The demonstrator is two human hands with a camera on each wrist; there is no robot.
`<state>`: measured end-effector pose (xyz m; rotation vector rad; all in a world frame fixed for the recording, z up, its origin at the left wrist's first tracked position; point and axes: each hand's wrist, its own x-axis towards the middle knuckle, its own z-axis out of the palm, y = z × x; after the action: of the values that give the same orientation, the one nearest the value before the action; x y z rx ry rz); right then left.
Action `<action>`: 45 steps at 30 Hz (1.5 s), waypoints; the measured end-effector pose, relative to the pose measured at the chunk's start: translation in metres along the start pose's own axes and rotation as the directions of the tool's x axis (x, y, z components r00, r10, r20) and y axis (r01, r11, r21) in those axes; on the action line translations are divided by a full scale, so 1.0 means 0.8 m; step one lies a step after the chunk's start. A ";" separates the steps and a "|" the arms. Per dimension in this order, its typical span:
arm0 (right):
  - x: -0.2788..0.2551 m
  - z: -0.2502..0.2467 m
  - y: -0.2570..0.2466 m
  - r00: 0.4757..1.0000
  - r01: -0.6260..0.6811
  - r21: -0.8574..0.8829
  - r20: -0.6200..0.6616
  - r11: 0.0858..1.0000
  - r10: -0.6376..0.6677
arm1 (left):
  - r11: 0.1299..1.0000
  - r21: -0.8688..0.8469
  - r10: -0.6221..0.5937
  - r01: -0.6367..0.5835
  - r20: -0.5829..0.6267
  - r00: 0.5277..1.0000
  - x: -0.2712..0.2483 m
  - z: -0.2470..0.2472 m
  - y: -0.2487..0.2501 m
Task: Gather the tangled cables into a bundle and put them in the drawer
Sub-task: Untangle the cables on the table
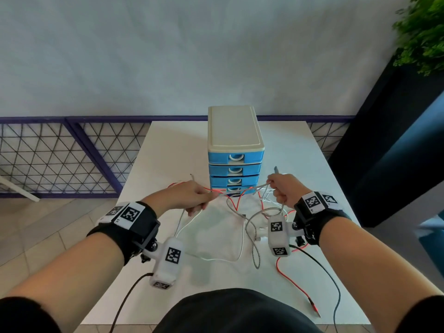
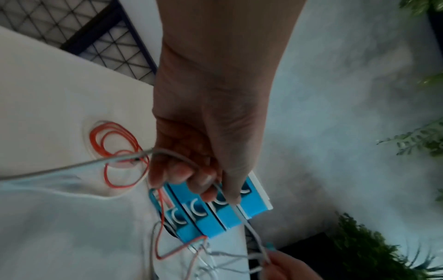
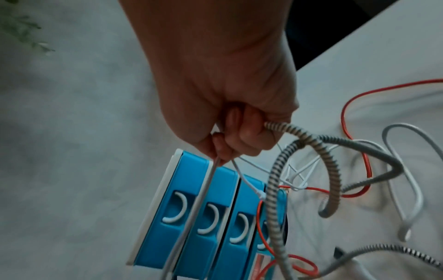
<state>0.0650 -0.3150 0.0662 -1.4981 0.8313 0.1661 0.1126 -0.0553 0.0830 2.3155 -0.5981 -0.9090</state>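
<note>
A tangle of cables (image 1: 249,219) lies on the white table (image 1: 168,145) in front of a small drawer unit (image 1: 234,131) with several blue drawers. The tangle holds a red cable (image 1: 290,282), white cables (image 1: 216,258) and a braided grey cable (image 3: 275,185). My left hand (image 1: 201,200) grips a grey-white cable (image 2: 251,231) that runs taut across to my right hand (image 1: 276,188). The right hand also holds the braided cable, in a fist. The bottom drawer (image 2: 155,199) stands slightly out, with red cable running into it. A red coil (image 2: 112,140) lies left of the unit.
A purple mesh railing (image 1: 60,155) runs behind the table on the left. A dark planter (image 1: 384,140) with a green plant (image 1: 422,32) stands at the right. Black cords (image 1: 319,260) from the wrist cameras trail over the table's near edge.
</note>
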 end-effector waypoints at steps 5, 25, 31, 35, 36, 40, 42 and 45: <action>0.016 -0.030 0.005 0.992 0.029 -0.042 -0.124 0.999 -0.034 | 0.976 0.207 -0.083 0.064 0.082 0.993 -0.006 -0.006 -0.072; -0.054 0.068 -0.019 0.837 0.215 -0.035 0.523 0.976 -0.165 | 0.316 0.789 0.688 -0.527 0.192 0.700 0.003 0.060 0.055; -0.063 0.075 -0.023 0.770 0.205 0.176 0.578 0.963 -0.270 | 0.103 0.811 0.783 -0.575 0.291 0.551 -0.002 0.082 0.064; -0.057 0.064 -0.020 0.867 0.338 0.032 0.379 0.940 -0.325 | 0.189 0.716 0.799 -0.672 0.285 0.529 0.002 0.093 0.060; -0.053 0.057 -0.017 0.884 0.358 0.001 0.322 0.934 -0.340 | 0.245 0.677 0.780 -0.694 0.287 0.556 0.004 0.096 0.056; -0.037 0.018 0.001 0.925 0.366 -0.090 0.141 0.926 -0.352 | 0.425 0.619 0.764 -0.661 0.146 0.628 0.002 0.103 0.032; -0.032 -0.002 0.008 0.947 0.307 -0.083 0.126 0.948 -0.296 | 0.533 0.585 0.695 -0.611 0.109 0.710 0.007 0.100 0.025; -0.035 -0.026 0.016 0.957 0.186 0.041 0.220 0.982 -0.190 | 0.688 0.580 0.449 -0.437 0.133 0.884 0.035 0.102 0.011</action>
<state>0.0294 -0.3220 0.0747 -1.4994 0.5061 0.1797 0.0709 -0.1064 0.0263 2.5036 -1.5535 -0.4940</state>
